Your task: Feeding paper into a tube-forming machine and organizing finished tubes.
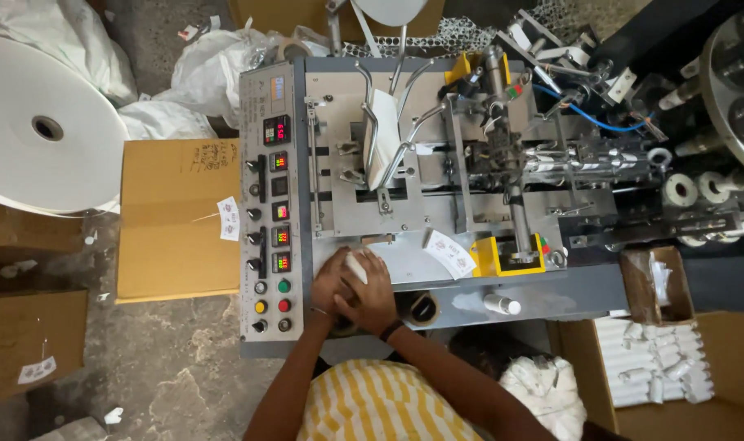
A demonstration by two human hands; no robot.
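Grey metal makes up the machine (437, 204) that fills the middle of the view, and both hands meet at its near edge, right by the panel of knobs and lit buttons (271, 204) on its left side. The right hand (372, 292) lies over the left hand (329, 287), fingers curled and pressed together around a small white roll (356, 267), which pokes out above the knuckles. Its long axis runs roughly away from the person, tilted slightly left, toward the flat plate and the bent wire guides (388, 131) further back. Most of the roll is buried in the grip, so its lower end and full length cannot be made out. Room is tight: the panel sits just beside the left hand, a printed paper blank (451, 253) lies near on the right, and two round holes (423, 309) open in the ledge just right of the wrists. Left of the machine a flat cardboard box (176, 220) and a big paper reel (45, 131) stand well apart. At lower right an open carton (658, 367) holds white rolls, cut off by the frame
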